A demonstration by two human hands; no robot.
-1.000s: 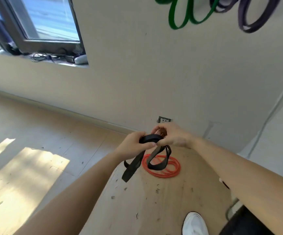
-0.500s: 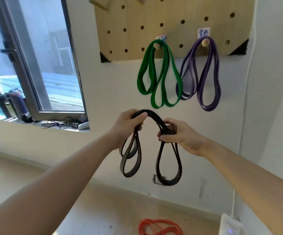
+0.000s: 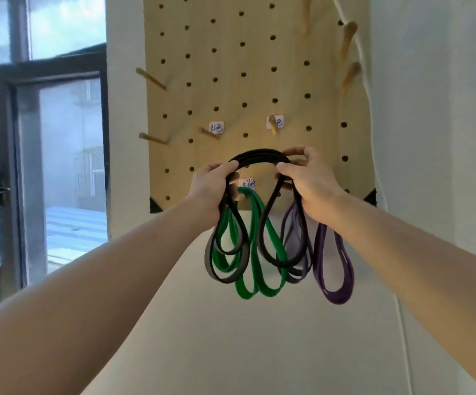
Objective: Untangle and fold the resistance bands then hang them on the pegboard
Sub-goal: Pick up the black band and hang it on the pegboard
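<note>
I hold a folded black resistance band (image 3: 259, 156) up in front of the wooden pegboard (image 3: 231, 67). My left hand (image 3: 212, 186) grips its left end and my right hand (image 3: 308, 178) grips its right end, so the band arches between them and loops hang below each hand. Behind the loops, a green band (image 3: 255, 280) and a purple band (image 3: 339, 280) hang from the board's lower pegs. Just above my hands are a bare labelled peg (image 3: 273, 125) and another bare labelled peg (image 3: 209, 132).
Several more wooden pegs stick out of the pegboard, one at the left (image 3: 151, 78) and some at the upper right (image 3: 347, 35). A dark-framed window (image 3: 6, 166) stands to the left. A white cable (image 3: 401, 323) runs down the wall at right.
Both hands have lifted the black band from floor level up to the pegboard. My view has tilted upward, so the orange band on the floor has left the frame.
</note>
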